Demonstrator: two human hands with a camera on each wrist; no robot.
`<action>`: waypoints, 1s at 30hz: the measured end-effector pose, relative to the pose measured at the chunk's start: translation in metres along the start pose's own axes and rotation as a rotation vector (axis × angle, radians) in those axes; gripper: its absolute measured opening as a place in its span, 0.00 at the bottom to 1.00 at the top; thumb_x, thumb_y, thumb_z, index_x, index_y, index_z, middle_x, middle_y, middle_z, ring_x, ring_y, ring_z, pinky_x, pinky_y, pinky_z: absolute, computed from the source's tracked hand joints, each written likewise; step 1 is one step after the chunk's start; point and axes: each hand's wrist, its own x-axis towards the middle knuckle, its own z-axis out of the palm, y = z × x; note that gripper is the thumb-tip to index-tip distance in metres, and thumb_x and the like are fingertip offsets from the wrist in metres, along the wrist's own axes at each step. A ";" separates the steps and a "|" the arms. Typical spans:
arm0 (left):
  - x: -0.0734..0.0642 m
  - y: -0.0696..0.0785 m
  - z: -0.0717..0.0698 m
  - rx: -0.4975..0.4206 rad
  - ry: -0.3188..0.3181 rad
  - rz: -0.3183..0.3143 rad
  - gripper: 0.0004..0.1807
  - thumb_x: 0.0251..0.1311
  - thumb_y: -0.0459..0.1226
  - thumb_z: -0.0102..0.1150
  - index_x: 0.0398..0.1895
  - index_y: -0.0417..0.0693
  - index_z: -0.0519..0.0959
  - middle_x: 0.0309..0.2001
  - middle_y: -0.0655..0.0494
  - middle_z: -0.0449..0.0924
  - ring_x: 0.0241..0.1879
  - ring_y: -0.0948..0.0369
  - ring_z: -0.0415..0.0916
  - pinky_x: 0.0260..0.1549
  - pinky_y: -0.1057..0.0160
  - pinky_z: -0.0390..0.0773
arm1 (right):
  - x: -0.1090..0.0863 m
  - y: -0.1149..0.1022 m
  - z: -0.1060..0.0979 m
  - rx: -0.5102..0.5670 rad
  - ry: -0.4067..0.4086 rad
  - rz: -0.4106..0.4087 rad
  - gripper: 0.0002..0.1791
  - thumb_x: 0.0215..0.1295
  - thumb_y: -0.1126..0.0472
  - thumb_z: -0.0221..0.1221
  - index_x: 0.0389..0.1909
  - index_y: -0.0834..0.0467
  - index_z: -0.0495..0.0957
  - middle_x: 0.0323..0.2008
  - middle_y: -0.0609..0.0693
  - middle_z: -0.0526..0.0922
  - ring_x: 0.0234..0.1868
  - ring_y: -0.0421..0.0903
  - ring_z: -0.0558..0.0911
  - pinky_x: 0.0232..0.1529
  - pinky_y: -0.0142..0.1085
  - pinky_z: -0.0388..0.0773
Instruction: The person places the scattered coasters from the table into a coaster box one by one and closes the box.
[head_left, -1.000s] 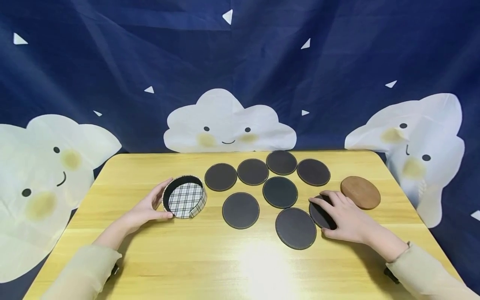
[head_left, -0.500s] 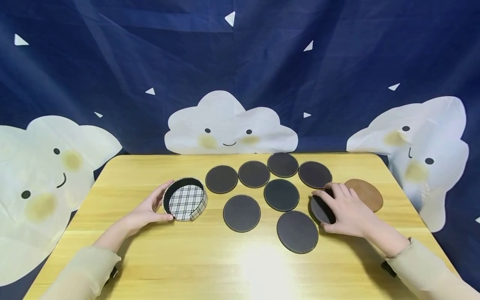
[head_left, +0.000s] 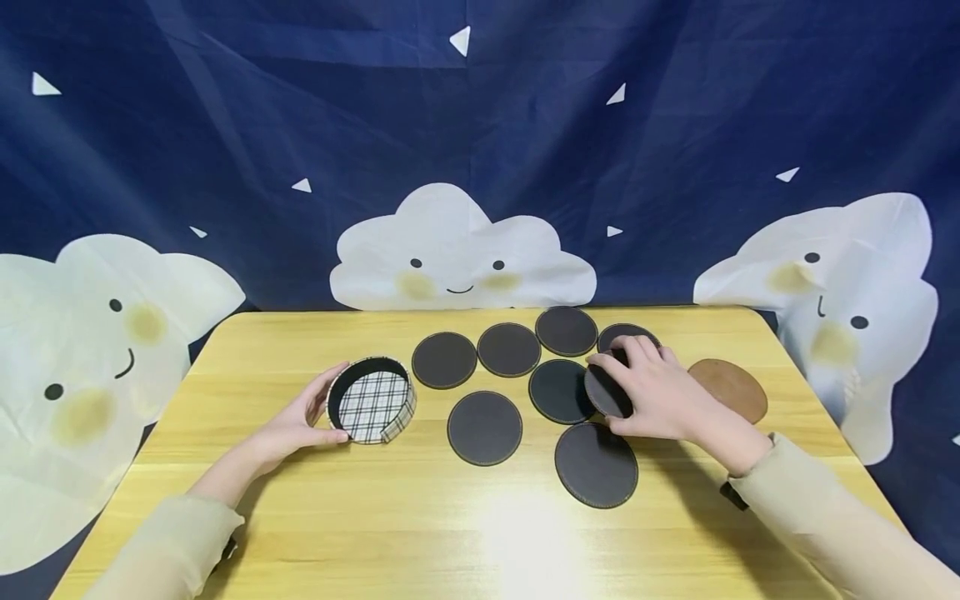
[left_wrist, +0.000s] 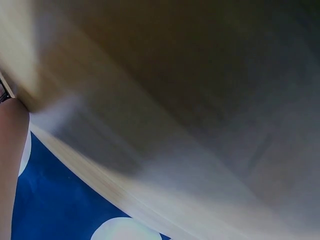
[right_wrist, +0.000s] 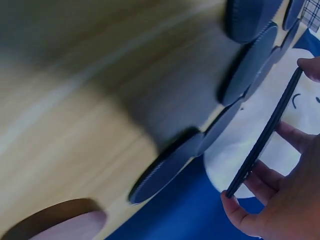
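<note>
At the left of the head view, my left hand point(head_left: 303, 417) grips the side of a round plaid coaster holder point(head_left: 371, 404) with a black inner wall. The holder rests on the table with nothing inside. My right hand point(head_left: 660, 392) holds a dark round coaster point(head_left: 606, 392) by its edges, thumb on one side and fingers on the other. In the right wrist view this held coaster point(right_wrist: 265, 132) shows edge-on, raised off the table. It overlaps a dark green-black coaster point(head_left: 557, 392) in the head view. The left wrist view catches only a bit of the hand point(left_wrist: 12, 150).
Several dark coasters lie flat on the wooden table point(head_left: 375, 517), among them one at the front point(head_left: 596, 465), one in the middle point(head_left: 485, 428) and one partly behind my right hand point(head_left: 611, 333). A brown disc point(head_left: 727, 389) lies at the right. A blue cloud-print cloth point(head_left: 525, 125) hangs behind.
My right hand has lifted a dark coaster from its place near the brown disc and carried it leftward over the other coasters. My left hand and the holder have stayed put.
</note>
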 end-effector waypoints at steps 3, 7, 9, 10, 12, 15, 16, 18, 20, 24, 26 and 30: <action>-0.001 0.000 0.000 -0.001 0.004 -0.001 0.62 0.57 0.27 0.75 0.88 0.45 0.44 0.85 0.32 0.40 0.70 0.88 0.51 0.63 0.92 0.55 | 0.013 -0.006 -0.001 0.006 -0.014 -0.011 0.45 0.46 0.44 0.73 0.69 0.49 0.74 0.62 0.64 0.73 0.66 0.64 0.72 0.53 0.66 0.76; 0.000 0.000 0.000 0.002 0.004 0.003 0.61 0.57 0.27 0.75 0.88 0.46 0.45 0.85 0.31 0.43 0.69 0.88 0.53 0.63 0.92 0.56 | 0.029 -0.014 -0.001 0.032 -0.017 -0.015 0.45 0.46 0.43 0.72 0.70 0.48 0.73 0.63 0.64 0.72 0.64 0.64 0.73 0.51 0.63 0.75; 0.001 -0.001 0.000 0.005 0.002 0.002 0.61 0.58 0.28 0.75 0.88 0.47 0.45 0.85 0.32 0.43 0.70 0.87 0.53 0.63 0.92 0.55 | 0.036 -0.018 -0.002 0.049 -0.018 -0.021 0.46 0.46 0.43 0.72 0.70 0.48 0.73 0.63 0.64 0.72 0.63 0.64 0.73 0.51 0.62 0.75; 0.001 -0.001 0.000 0.006 0.001 0.001 0.61 0.58 0.28 0.75 0.88 0.47 0.45 0.85 0.32 0.43 0.70 0.86 0.52 0.64 0.92 0.55 | 0.040 -0.020 -0.002 0.056 -0.021 -0.024 0.46 0.46 0.43 0.72 0.71 0.48 0.73 0.63 0.64 0.72 0.63 0.64 0.73 0.51 0.61 0.74; 0.000 -0.001 0.000 0.006 0.001 -0.001 0.61 0.58 0.28 0.75 0.88 0.48 0.45 0.85 0.33 0.42 0.72 0.83 0.51 0.64 0.92 0.55 | 0.048 -0.025 -0.002 0.063 -0.027 -0.035 0.46 0.47 0.43 0.72 0.71 0.48 0.73 0.64 0.64 0.71 0.63 0.65 0.73 0.52 0.61 0.74; 0.000 -0.002 -0.001 0.007 0.002 0.008 0.61 0.58 0.28 0.75 0.88 0.48 0.45 0.85 0.34 0.42 0.73 0.83 0.51 0.64 0.92 0.55 | 0.059 -0.033 -0.002 0.063 -0.039 -0.055 0.46 0.49 0.42 0.71 0.72 0.47 0.72 0.65 0.63 0.71 0.65 0.64 0.73 0.54 0.61 0.75; 0.000 -0.002 -0.001 0.008 0.000 0.011 0.61 0.58 0.28 0.75 0.88 0.48 0.45 0.85 0.33 0.43 0.73 0.84 0.51 0.64 0.92 0.55 | 0.063 -0.036 -0.003 0.063 -0.042 -0.061 0.46 0.49 0.42 0.71 0.72 0.46 0.72 0.65 0.63 0.70 0.66 0.64 0.72 0.55 0.61 0.75; 0.000 -0.002 -0.001 0.011 -0.002 0.021 0.60 0.58 0.28 0.75 0.88 0.47 0.45 0.85 0.33 0.44 0.71 0.86 0.53 0.64 0.92 0.55 | 0.071 -0.042 -0.004 0.063 -0.041 -0.078 0.45 0.49 0.42 0.71 0.73 0.46 0.72 0.65 0.63 0.71 0.67 0.63 0.71 0.56 0.61 0.75; 0.000 -0.002 -0.001 0.014 -0.007 0.028 0.60 0.59 0.28 0.75 0.88 0.46 0.45 0.84 0.32 0.44 0.69 0.87 0.55 0.64 0.91 0.55 | 0.078 -0.049 -0.005 0.058 -0.042 -0.095 0.45 0.50 0.42 0.70 0.73 0.45 0.72 0.66 0.63 0.71 0.67 0.62 0.71 0.57 0.61 0.74; 0.000 -0.002 -0.001 0.023 -0.009 0.030 0.60 0.59 0.28 0.75 0.88 0.45 0.44 0.85 0.32 0.43 0.72 0.81 0.55 0.64 0.91 0.55 | 0.095 -0.065 -0.008 0.057 -0.046 -0.126 0.45 0.51 0.42 0.70 0.73 0.45 0.71 0.66 0.62 0.71 0.67 0.60 0.71 0.55 0.57 0.74; 0.000 -0.002 -0.001 0.028 -0.009 0.029 0.60 0.60 0.28 0.75 0.88 0.45 0.44 0.85 0.32 0.43 0.76 0.74 0.54 0.64 0.91 0.55 | 0.103 -0.073 -0.009 0.059 -0.045 -0.142 0.45 0.51 0.41 0.71 0.73 0.45 0.71 0.67 0.62 0.71 0.66 0.60 0.71 0.56 0.57 0.74; 0.000 -0.003 -0.002 0.028 -0.005 0.034 0.60 0.59 0.29 0.75 0.88 0.46 0.45 0.85 0.32 0.44 0.78 0.69 0.54 0.65 0.91 0.56 | 0.119 -0.088 -0.011 0.071 -0.039 -0.171 0.45 0.51 0.40 0.71 0.73 0.45 0.72 0.67 0.62 0.71 0.66 0.59 0.71 0.58 0.57 0.74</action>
